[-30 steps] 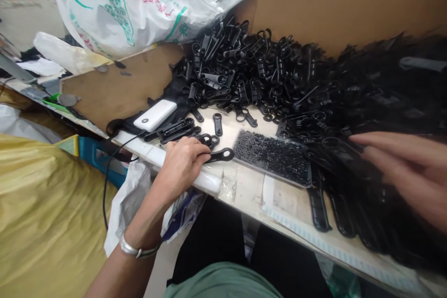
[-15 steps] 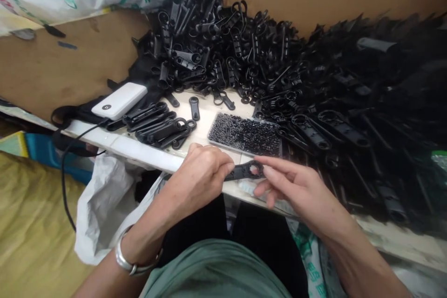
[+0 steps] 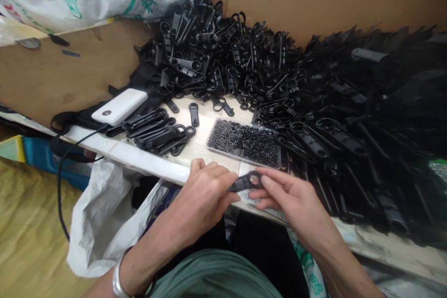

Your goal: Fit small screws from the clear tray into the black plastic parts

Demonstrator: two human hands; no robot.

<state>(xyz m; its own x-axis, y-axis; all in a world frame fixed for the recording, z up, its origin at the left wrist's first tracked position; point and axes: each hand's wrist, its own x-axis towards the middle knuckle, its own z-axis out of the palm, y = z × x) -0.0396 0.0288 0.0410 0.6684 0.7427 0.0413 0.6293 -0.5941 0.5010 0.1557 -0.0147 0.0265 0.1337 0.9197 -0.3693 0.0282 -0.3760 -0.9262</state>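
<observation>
Here, my left hand (image 3: pixel 209 188) pinches one end of a black plastic handle (image 3: pixel 240 183), my right hand (image 3: pixel 295 198) its ringed end, near the table's (image 3: pixel 206 122) front edge; a loose pinch could drop it, a knuckle bump spill the nearby tray (image 3: pixel 243 157).

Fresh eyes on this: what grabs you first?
The heap of black parts sprawling across the back and right of the table. Front and centre, the left hand and right hand hold one slim part, just nearer than the tray of tiny pieces. At left, a white device stands out against the black.
</observation>
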